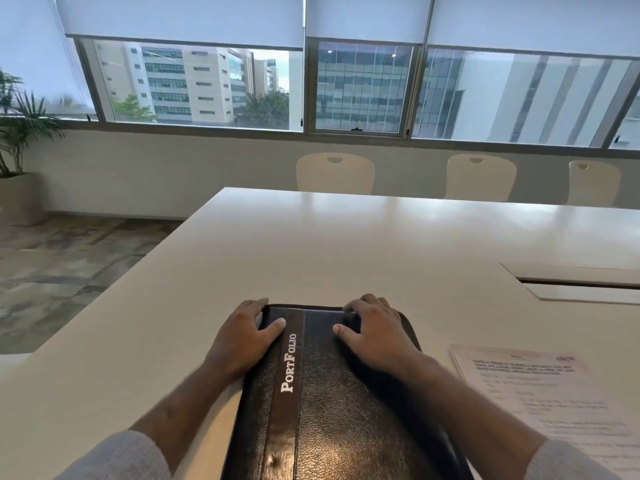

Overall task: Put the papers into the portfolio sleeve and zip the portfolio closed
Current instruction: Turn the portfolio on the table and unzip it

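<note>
A black leather portfolio (332,403) lies closed on the white table right in front of me, with a brown band lettered "PortFolio" down its cover. My left hand (242,337) holds its far left corner, thumb on the cover and fingers over the edge. My right hand (375,330) rests on the far right part of the cover, fingers curled at the top edge. A stack of printed papers (540,400) lies flat on the table to the right of the portfolio, untouched by either hand.
The white table (346,244) stretches ahead and to the right, with a cable hatch (575,282) set into it at the right. Three cream chairs (335,173) stand along its far side under the windows. A potted plant (17,140) stands at the far left.
</note>
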